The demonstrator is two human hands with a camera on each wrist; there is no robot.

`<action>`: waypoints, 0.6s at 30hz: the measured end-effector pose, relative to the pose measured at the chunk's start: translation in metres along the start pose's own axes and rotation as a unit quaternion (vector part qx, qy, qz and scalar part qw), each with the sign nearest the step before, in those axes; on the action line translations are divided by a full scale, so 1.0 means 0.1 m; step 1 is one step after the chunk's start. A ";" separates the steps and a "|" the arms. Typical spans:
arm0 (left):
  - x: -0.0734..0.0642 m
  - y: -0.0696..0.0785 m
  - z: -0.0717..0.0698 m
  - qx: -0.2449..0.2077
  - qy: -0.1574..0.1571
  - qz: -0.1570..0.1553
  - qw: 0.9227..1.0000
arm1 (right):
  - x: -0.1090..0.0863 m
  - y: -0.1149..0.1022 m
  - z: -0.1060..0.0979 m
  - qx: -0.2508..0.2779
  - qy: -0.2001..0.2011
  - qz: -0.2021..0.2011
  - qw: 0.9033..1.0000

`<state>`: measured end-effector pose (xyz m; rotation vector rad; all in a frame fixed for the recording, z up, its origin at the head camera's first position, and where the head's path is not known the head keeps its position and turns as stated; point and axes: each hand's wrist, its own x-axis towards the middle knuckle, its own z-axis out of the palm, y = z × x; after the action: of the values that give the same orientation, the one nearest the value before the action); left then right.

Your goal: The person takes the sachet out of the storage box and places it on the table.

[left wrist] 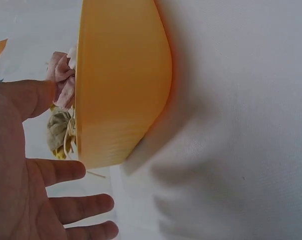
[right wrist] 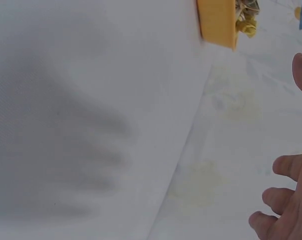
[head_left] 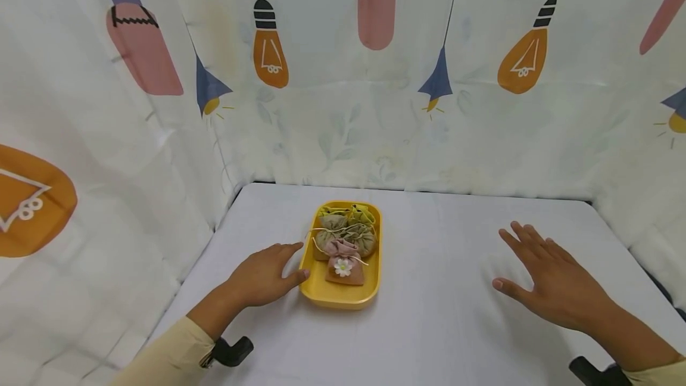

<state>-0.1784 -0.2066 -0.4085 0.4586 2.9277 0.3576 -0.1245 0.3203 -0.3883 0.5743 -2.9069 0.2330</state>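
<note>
A yellow tray (head_left: pixel 317 293) stands on the white table, left of its middle. Several small drawstring pouches lie in it: a pink and brown pouch (head_left: pixel 345 276) with a white flower at the front, grey-green pouches (head_left: pixel 360 237) behind it, and yellow ones (head_left: pixel 360 214) at the back. My left hand (head_left: pixel 264 276) is at the tray's left side, fingers extended and thumb at the rim. In the left wrist view, the tray's side wall (left wrist: pixel 123 85) is right by the fingertips. Far to the right, my right hand (head_left: pixel 554 285) hovers over the table, fingers spread, holding nothing.
The white table (head_left: pixel 439 326) ends at a back edge against a hanging curtain (head_left: pixel 332 124) printed with lamps and bulbs. More curtain runs along the left and right sides. A black wrist mount (head_left: pixel 233 351) sits below the left hand, another (head_left: pixel 597 371) below the right.
</note>
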 end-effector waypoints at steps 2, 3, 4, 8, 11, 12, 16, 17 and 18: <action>0.01 0.00 0.01 -0.002 -0.008 -0.004 1.000 | 0.01 -0.01 0.00 0.004 0.000 -0.001 1.000; 0.01 0.01 0.02 -0.003 -0.012 -0.006 1.000 | 0.01 -0.02 0.00 0.006 -0.001 -0.001 1.000; 0.01 0.01 0.02 -0.006 -0.016 -0.008 1.000 | 0.02 -0.02 0.00 0.009 -0.001 0.000 1.000; 0.02 0.04 0.03 -0.016 -0.031 -0.013 0.999 | 0.04 -0.05 0.00 0.020 -0.013 0.008 1.000; 0.02 0.04 0.04 -0.023 -0.036 -0.018 0.999 | 0.08 -0.07 0.00 0.029 -0.022 0.013 0.999; 0.02 0.04 0.05 -0.029 -0.038 -0.019 0.999 | 0.09 -0.08 0.00 0.032 -0.024 0.014 0.999; 0.04 0.03 0.08 -0.086 -0.052 -0.025 0.995 | 0.13 -0.10 0.02 0.041 -0.024 0.012 0.999; 0.05 0.02 0.08 -0.103 -0.055 -0.026 0.993 | 0.13 -0.11 0.03 0.043 -0.022 0.012 0.999; 0.05 0.01 0.09 -0.118 -0.057 -0.026 0.991 | 0.14 -0.12 0.04 0.045 -0.020 0.011 0.999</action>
<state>-0.1812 -0.2018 -0.4179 0.3543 2.7353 0.6392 -0.1331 0.3039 -0.3878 0.5686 -2.9551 0.3619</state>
